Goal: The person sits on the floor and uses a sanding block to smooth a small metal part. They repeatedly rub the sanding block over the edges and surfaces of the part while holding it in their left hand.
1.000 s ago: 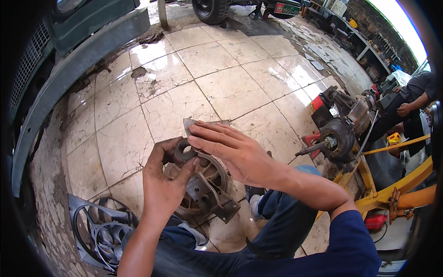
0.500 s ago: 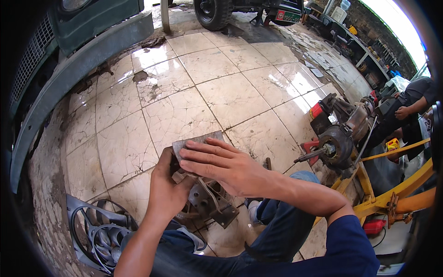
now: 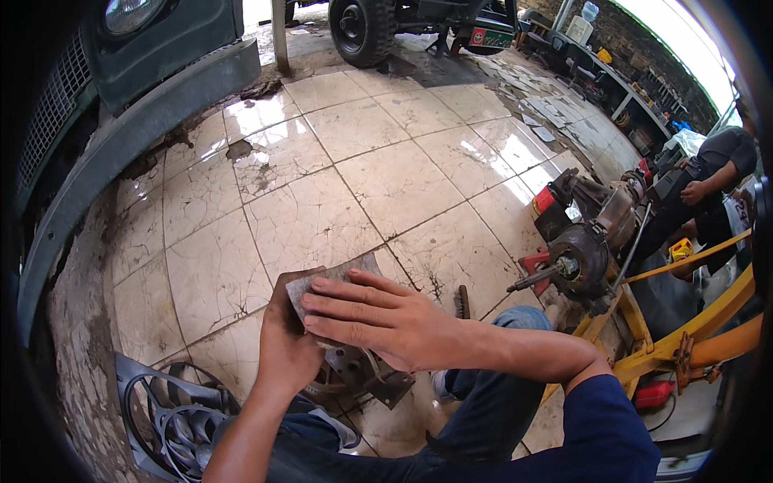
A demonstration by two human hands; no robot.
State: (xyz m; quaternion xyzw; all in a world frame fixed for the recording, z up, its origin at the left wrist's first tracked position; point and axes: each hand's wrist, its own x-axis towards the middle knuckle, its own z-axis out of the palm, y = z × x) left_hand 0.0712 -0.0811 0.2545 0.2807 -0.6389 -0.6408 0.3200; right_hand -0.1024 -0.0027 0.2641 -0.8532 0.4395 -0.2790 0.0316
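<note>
right grip (image 3: 394, 322): flat, unclenched, on grey sheet (image 3: 361, 266) | left grip (image 3: 288, 346): partly beneath sheet, cannot tell whether grasping | metal bracket (image 3: 390, 390): below both

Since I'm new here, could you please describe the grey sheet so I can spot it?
Above the pale tiled floor, find the wearer's right hand. Under it, partly covered, lies the grey sheet, thin and lighter than the dark metal part with holes below.

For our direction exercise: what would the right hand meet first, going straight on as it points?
The right hand, flat on the grey sheet, would probably meet the left hand first, just past the sheet's edge, though depth is unclear.
</note>
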